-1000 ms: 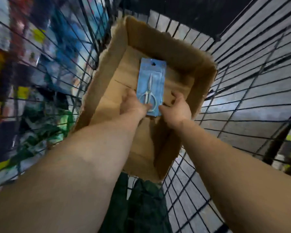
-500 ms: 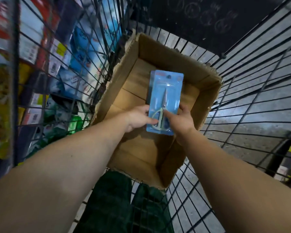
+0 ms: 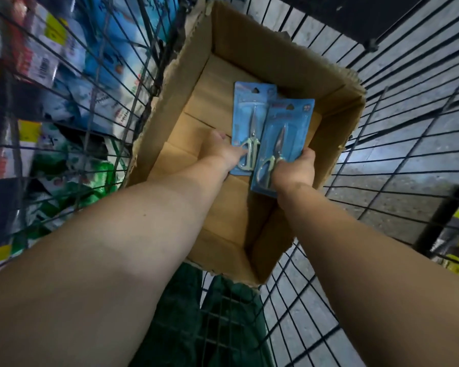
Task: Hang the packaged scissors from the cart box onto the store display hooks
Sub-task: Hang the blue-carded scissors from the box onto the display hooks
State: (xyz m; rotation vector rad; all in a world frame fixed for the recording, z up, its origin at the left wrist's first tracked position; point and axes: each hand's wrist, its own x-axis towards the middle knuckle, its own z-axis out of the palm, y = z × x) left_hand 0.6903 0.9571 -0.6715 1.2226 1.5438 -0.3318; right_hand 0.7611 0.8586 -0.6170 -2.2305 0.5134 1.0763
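Observation:
An open cardboard box [image 3: 186, 83] stands in a black wire cart. Over the box I hold two blue blister packs of scissors. My left hand [image 3: 223, 151] grips the lower left edge of the left scissors pack [image 3: 251, 112], its thumb across the front. My right hand [image 3: 296, 170] grips the bottom of the right scissors pack [image 3: 285, 133], which overlaps the left pack's right edge. Both packs point away from me, hang holes at the far end. No display hooks are in view.
The cart's wire wall [image 3: 98, 107] rises on the left, with shelves of packaged goods [image 3: 64, 83] behind it. Grey floor [image 3: 398, 165] shows through the wire on the right. A dark green cloth [image 3: 223, 327] lies in the cart just below the box.
What looked like one pack held by both hands has split into two. My right hand drew its pack to the right and toward me; my left keeps the other. The view moved closer.

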